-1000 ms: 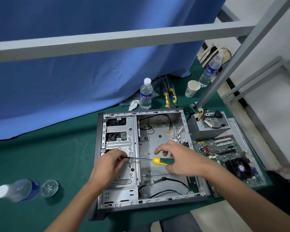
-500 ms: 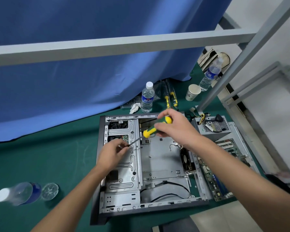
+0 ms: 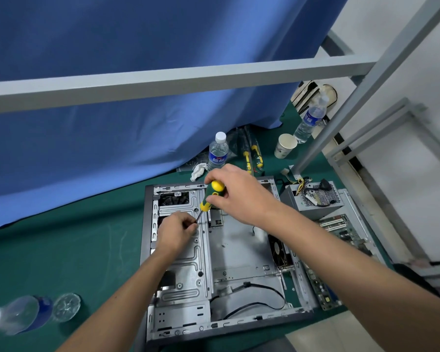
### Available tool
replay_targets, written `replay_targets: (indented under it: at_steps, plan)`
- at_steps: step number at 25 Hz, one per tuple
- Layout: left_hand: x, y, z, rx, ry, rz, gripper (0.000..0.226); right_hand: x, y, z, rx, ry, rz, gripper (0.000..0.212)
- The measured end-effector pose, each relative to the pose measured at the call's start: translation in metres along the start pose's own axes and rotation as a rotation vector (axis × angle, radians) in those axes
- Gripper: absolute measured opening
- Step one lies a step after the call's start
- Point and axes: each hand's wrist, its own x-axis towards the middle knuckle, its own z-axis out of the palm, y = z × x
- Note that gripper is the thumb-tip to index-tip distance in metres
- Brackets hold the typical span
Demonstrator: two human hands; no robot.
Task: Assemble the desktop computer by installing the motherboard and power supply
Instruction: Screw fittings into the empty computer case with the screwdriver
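Both hands over case (image 3: 239, 252): R hand (image 3: 241, 193) grips screwdriver (image 3: 210, 196), L hand (image 3: 177, 231) pinches tip.

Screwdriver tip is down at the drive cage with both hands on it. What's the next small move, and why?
Probably turn the screwdriver to work the screw there. The right hand grips the handle, and the left hand pinches the shaft near the tip, steadying it against the drive cage. The screw itself is hidden under the fingers.

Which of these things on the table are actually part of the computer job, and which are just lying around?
Part of the job: computer case, screwdriver gripped by the right hand, left hand at its tip, power supply, motherboard.

Lying about: upright water bottle, paper cup, tipped bottle.
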Motion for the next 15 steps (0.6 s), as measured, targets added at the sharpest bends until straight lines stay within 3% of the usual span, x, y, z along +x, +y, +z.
replay_targets:
  at_steps: [15]
  plan:
    - [-0.001, -0.005, 0.007, 0.035, 0.066, 0.030, 0.007, 0.028, -0.010, -0.007, -0.164, -0.153, -0.086, 0.037]
